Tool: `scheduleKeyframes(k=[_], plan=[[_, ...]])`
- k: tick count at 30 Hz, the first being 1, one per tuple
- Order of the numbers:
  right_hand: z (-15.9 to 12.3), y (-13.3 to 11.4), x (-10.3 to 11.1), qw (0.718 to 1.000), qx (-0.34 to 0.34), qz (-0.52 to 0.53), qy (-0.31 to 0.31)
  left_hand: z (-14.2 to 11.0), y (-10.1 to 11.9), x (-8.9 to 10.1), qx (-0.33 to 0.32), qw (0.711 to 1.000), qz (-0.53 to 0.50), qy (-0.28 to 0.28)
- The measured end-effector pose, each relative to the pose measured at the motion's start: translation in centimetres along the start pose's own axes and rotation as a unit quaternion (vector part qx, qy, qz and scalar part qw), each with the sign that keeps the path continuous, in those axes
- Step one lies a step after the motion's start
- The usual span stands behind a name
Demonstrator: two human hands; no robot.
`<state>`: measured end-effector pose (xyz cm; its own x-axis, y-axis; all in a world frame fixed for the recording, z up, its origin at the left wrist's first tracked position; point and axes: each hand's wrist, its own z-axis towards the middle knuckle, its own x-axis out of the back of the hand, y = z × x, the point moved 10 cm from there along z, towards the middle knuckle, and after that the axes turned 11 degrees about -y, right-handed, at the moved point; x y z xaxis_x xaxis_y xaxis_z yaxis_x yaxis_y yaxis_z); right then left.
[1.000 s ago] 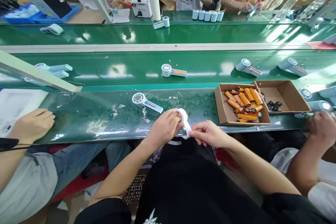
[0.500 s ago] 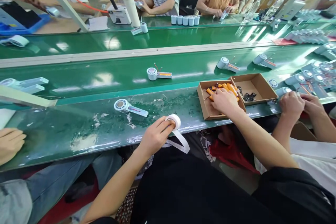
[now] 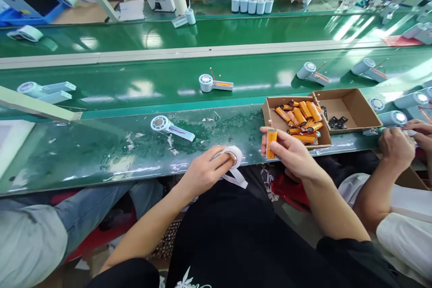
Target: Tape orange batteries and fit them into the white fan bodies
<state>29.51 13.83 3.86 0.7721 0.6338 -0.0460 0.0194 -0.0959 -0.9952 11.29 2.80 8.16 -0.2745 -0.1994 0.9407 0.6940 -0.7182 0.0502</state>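
My left hand point(image 3: 206, 168) grips a roll of white tape point(image 3: 237, 155) over the bench's front edge, its loose strip hanging below. Between the thumb and fingers of my right hand point(image 3: 293, 153) is an orange battery cell point(image 3: 271, 143), held upright in front of a cardboard box point(image 3: 268, 114). More orange battery cells point(image 3: 305, 114) lie piled inside that box. A light-blue handheld fan body point(image 3: 173, 128) rests on the bench to the left, its handle open with wires showing inside.
A second cardboard box point(image 3: 357, 114) with small black parts adjoins the first. Fan bodies point(image 3: 216, 83) lie along the green belt point(image 3: 162, 69). At the right, a co-worker's hands point(image 3: 398, 146) work on another fan. A slanted metal post point(image 3: 37, 103) crosses the left side.
My right hand has come out of the box, now with an orange battery cell, and moved left and down. My left hand still holds the tape. The view has shifted slightly.
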Motion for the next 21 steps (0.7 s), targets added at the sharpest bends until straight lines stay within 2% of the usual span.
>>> scheduleKeyframes(k=[3, 6, 9, 12, 14, 16, 18, 21], plan=[[0.1, 0.7, -2.2, 0.996, -0.025, -0.089, -0.013, 0.2, 0.5, 0.2, -0.008, 0.999, 0.032, -0.02], [0.3, 0.0, -3.1, 0.978, -0.034, -0.204, -0.034, -0.1, 1.0, 0.2, -0.019, 0.997, 0.072, -0.025], [0.6, -0.7, -4.1, 0.959, -0.037, -0.269, -0.078, -0.2, 1.3, -0.1, -0.032, 0.994, 0.095, -0.039], [1.0, 0.4, -5.1, 0.953, -0.065, -0.263, -0.137, 0.0, 1.5, -0.7, -0.046, 0.991, 0.103, -0.074], [1.5, 1.6, -5.1, 0.968, -0.08, -0.196, -0.132, 0.4, 1.7, -1.1, -0.044, 0.99, 0.105, -0.084], [2.1, 2.7, -4.6, 0.991, -0.08, -0.074, -0.078, 0.8, 1.8, -1.0, -0.022, 0.992, 0.106, -0.063], [2.4, 3.6, -4.0, 0.997, -0.051, 0.05, 0.025, 1.1, 1.7, -0.7, 0.014, 0.994, 0.106, -0.018], [1.7, 4.9, -3.4, 0.962, 0.016, 0.182, 0.202, 1.5, 1.6, -0.8, 0.077, 0.991, 0.099, 0.041]])
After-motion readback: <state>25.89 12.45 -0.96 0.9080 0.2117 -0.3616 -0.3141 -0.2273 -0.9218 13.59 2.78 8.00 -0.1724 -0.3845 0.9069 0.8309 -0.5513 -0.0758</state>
